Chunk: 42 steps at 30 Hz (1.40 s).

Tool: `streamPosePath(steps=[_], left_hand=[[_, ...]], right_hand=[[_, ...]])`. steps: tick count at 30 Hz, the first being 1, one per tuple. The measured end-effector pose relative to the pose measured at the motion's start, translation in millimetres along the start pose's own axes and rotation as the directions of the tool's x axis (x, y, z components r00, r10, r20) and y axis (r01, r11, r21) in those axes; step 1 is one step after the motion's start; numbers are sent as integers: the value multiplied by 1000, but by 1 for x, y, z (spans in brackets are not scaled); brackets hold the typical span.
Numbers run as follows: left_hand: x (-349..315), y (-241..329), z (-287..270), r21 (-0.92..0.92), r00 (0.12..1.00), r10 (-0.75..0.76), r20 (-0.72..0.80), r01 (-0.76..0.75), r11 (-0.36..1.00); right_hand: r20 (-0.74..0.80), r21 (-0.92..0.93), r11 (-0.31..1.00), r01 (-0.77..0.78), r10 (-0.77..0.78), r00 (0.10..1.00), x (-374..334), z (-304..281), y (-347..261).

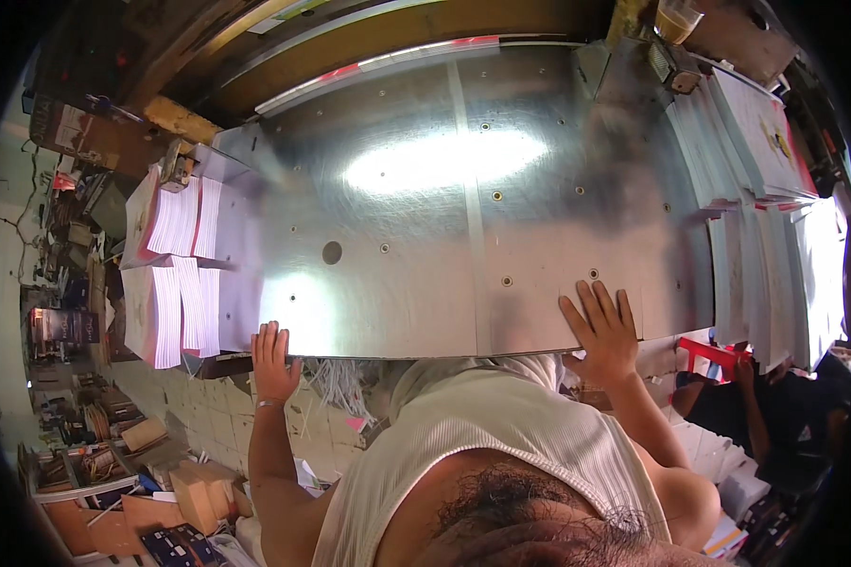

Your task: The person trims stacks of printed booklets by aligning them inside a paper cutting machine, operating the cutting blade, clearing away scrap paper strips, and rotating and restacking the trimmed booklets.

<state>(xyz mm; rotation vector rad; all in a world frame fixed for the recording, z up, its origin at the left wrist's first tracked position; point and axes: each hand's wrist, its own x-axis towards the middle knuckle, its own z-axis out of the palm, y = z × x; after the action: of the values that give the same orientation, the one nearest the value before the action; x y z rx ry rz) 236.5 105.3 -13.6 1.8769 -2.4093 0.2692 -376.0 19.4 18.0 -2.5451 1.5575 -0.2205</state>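
A shiny metal machine table [397,246] spreads out in front of me, dotted with small brass-ringed holes and one larger dark hole. At its front edge on the left lies my left hand [274,364], its fingers stretched out flat on the metal and holding nothing. My right hand [603,331] rests palm down on the front right part of the table with its fingers spread. No object is under or between the fingers of either hand, as far as I see.
Paper stacks [184,222] stand on the table's left side, with larger stacks [756,151] on the right. A glass of brown drink [676,21] sits at the back right. Shredded paper strips [340,387] hang below the front edge. Another person [794,406] is at the right.
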Motion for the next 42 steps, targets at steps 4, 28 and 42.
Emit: streamPosePath(steps=[4,28,42], left_hand=[[2,2,2,6,999,7,-36,-6,1000],[1,8,2,21,998,-17,-68,18,1000],[-1,11,3,16,993,-36,-112,37,999]], right_hand=[[-84,9,1000,-23,23,996,2,2,-1],[-171,-10,1000,5,-6,985,3,8,-2],[-191,-12,1000,9,-11,982,1,10,-3]])
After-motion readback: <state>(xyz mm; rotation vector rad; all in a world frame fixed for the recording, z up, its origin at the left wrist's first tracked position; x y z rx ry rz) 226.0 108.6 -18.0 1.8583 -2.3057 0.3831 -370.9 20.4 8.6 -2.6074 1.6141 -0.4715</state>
